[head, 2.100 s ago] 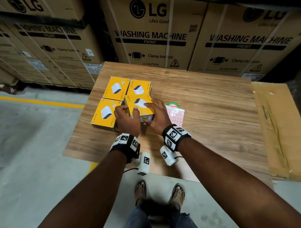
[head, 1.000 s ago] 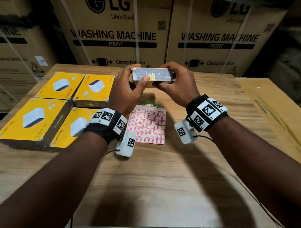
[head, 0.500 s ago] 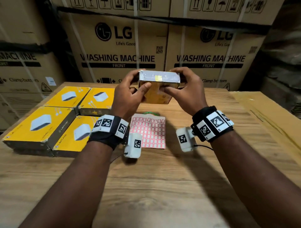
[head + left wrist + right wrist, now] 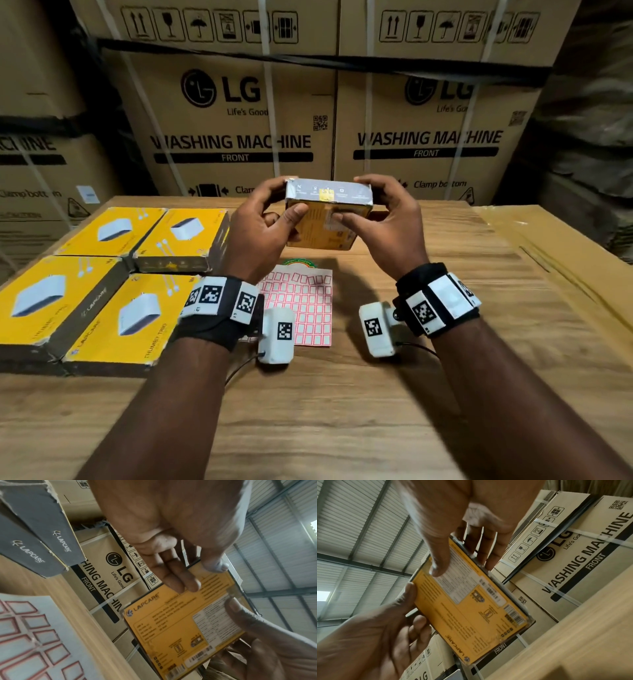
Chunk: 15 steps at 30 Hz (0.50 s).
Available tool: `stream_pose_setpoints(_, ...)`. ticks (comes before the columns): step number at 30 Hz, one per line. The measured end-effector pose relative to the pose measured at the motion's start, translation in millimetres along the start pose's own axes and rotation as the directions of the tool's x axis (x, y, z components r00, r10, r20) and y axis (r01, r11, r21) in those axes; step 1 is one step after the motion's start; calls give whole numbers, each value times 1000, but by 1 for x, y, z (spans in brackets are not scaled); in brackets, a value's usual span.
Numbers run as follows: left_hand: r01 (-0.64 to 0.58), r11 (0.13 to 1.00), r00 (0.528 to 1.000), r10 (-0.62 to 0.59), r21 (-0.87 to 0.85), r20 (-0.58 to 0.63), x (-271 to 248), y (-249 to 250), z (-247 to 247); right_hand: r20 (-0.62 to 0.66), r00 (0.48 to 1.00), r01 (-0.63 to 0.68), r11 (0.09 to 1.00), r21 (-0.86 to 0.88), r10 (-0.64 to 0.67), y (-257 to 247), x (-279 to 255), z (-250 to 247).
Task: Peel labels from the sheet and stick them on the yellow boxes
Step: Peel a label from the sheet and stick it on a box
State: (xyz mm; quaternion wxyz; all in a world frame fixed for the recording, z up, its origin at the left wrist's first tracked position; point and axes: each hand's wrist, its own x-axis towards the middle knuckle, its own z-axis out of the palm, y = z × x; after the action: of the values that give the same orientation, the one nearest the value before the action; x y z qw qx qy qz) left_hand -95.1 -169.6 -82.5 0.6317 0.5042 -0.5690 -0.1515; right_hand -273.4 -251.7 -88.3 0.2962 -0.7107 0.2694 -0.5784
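I hold one yellow box [image 4: 327,219] in the air above the table, its grey side up and its printed yellow back [image 4: 185,626] toward me. My left hand [image 4: 263,222] grips its left end, thumb on the back. My right hand [image 4: 383,219] grips the right end, thumb pressed on the back [image 4: 471,601]. Below the box lies the label sheet [image 4: 301,305], white with red-bordered labels, flat on the table and partly hidden by my left wrist. Several more yellow boxes [image 4: 102,284] lie flat in a block at the left.
The wooden table [image 4: 342,411] runs out to the front and right. A tan wrapped slab [image 4: 565,260] lies along its right edge. Large LG washing machine cartons [image 4: 239,137] stand close behind the table.
Both hands lifted one yellow box off the block at the left, brought it up over the label sheet and tipped it, so its yellow back now faces me.
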Motion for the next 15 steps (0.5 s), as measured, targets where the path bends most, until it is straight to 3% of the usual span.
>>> stream_pose_setpoints(7,7,999,1000,-7,34,9,-3,8,4,-47,998,42,999,-18,-43,1,-2,-3)
stream_pose_setpoints(12,-24,997,1000,23,68,14,-7,12,4,-18,971,233,958,-168,-239,-8,-3,-5)
stream_pose_setpoints(15,-33,997,999,32,65,24,-9,10,2,36,957,289,926,-243,-289,-10,-5,-4)
